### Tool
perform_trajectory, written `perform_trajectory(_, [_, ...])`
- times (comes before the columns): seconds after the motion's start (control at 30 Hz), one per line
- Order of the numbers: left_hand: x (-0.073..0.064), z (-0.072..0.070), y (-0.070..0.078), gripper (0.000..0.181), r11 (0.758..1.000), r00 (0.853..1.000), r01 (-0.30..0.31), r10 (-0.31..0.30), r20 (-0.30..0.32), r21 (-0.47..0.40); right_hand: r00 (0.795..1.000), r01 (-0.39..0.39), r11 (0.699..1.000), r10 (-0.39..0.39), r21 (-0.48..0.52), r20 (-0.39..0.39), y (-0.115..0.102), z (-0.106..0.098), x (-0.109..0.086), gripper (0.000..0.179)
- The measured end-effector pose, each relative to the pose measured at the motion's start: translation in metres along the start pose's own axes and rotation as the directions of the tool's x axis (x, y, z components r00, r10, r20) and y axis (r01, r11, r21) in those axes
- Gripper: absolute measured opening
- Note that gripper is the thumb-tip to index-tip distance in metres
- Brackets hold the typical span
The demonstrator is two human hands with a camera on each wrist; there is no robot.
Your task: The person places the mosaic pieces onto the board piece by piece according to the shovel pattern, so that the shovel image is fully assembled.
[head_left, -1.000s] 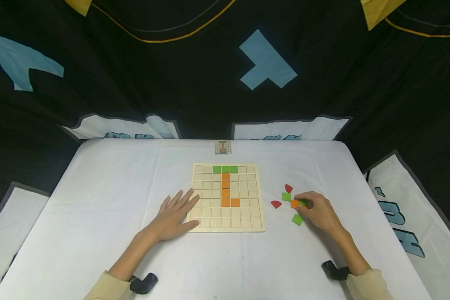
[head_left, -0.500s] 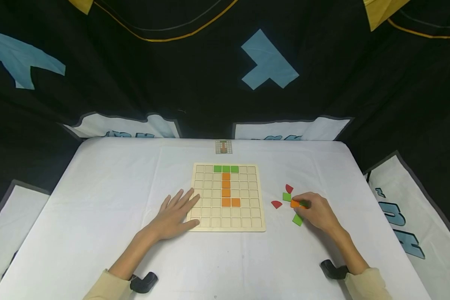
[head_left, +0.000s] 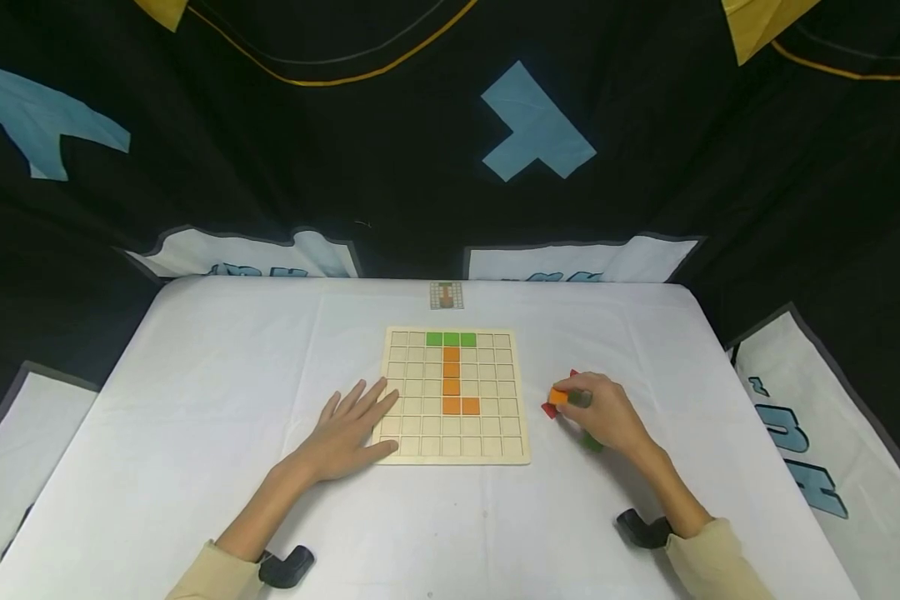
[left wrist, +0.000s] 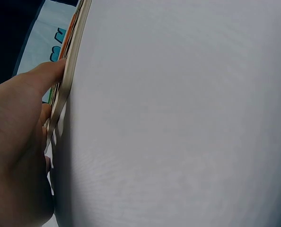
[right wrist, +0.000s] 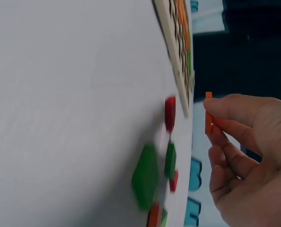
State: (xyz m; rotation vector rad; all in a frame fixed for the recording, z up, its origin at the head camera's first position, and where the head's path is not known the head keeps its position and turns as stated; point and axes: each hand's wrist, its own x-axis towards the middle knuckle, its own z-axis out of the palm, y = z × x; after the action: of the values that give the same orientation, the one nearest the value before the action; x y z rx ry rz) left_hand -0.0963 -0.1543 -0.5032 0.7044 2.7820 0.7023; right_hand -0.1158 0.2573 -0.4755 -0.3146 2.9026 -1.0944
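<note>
Between the thumb and fingers of my right hand [head_left: 607, 412] an orange square tile [head_left: 558, 397] is pinched. The right wrist view shows the tile [right wrist: 208, 125] edge-on, raised off the cloth. My left hand [head_left: 348, 429] lies with spread fingers over the left edge of a wooden grid board [head_left: 495, 425]. On the board, green square tiles [head_left: 452, 339] form a short row at the far edge. Orange tiles [head_left: 452, 371] run down from it in a column, with one more orange tile [head_left: 471, 406] to the right of the column's near end.
Under and around my right hand lie loose pieces: a red one [right wrist: 170, 114], green ones [right wrist: 145, 177] and an orange one [right wrist: 154, 216]. Beyond the board is a small pattern card [head_left: 446, 295]. A white cloth [head_left: 435, 533] covers the table.
My right hand has lifted the orange tile from among the loose pieces and moved left toward the board, now covering some of those pieces. The left hand has stayed in place.
</note>
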Motion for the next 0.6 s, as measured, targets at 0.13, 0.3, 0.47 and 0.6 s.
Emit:
perform_trajectory(0.13, [0.0, 0.0, 0.0, 0.076, 1.0, 1.0, -0.003, 0.003, 0.002, 0.002, 0.999, 0.053, 0.998, -0.053, 0.024, 0.011, -0.013, 0.01, 0.006, 0.028])
perform_trajectory(0.3, [-0.001, 0.0, -0.001, 0.076, 1.0, 1.0, -0.003, 0.003, 0.003, 0.0, 0.995, 0.097, 0.994, -0.098, 0.042, 0.027, -0.032, 0.023, 0.014, 0.027])
perform_trajectory(0.47, [-0.001, 0.0, -0.001, 0.075, 1.0, 1.0, -0.004, 0.004, 0.004, -0.007, 0.99, 0.126, 0.991, -0.128, 0.05, 0.061, -0.05, 0.04, 0.023, 0.026])
perform_trajectory(0.6, [0.0, 0.0, -0.001, 0.075, 1.0, 1.0, -0.009, 0.01, 0.005, -0.009, 0.986, 0.146, 0.987, -0.151, 0.069, 0.075, -0.063, 0.052, 0.03, 0.026])
